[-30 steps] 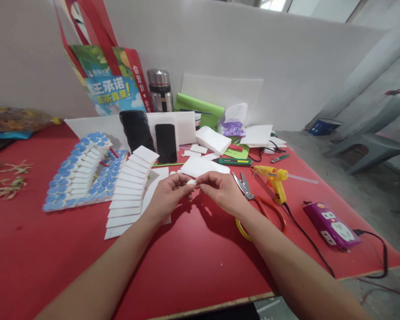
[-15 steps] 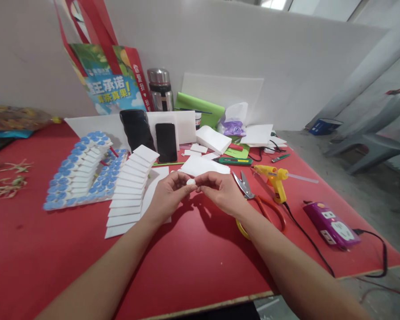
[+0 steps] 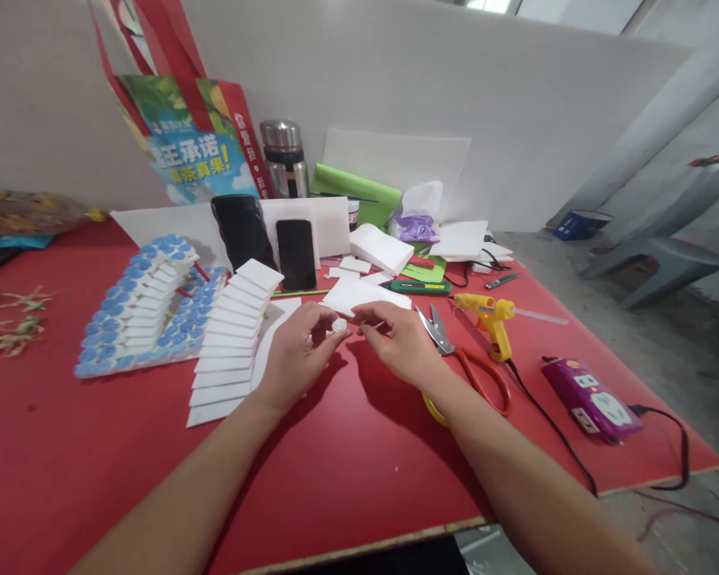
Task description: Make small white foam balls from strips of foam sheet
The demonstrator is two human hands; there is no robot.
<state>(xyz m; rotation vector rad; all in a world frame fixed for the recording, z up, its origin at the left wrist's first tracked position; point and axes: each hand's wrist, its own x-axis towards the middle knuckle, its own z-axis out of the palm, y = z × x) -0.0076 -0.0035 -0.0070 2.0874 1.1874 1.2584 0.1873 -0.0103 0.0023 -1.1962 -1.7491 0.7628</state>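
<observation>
A small round white piece (image 3: 339, 325) is pinched between the thumb and forefinger of my left hand (image 3: 303, 351). Close beside it on the right is my right hand (image 3: 399, 343), its thumb and fingers pinched together; whatever they hold is too small to make out. To the left, a curved row of overlapping white steps (image 3: 231, 343) stands on the red table. Farther left sits a model (image 3: 149, 311) with white steps edged by blue and white round pieces. White sheets (image 3: 359, 295) lie just beyond my fingertips.
Scissors (image 3: 449, 343), a yellow glue gun (image 3: 491, 319) and a purple power strip (image 3: 593, 399) lie to the right. Behind are two phones (image 3: 298, 255), a green cutter (image 3: 416, 287), a steel flask (image 3: 284, 160) and a bag (image 3: 192, 152). The table's front edge (image 3: 371, 549) is near me.
My hands have moved slightly apart. The round white piece stays in my left fingers, turned with its face more visible, and my right fingers have come off it.
</observation>
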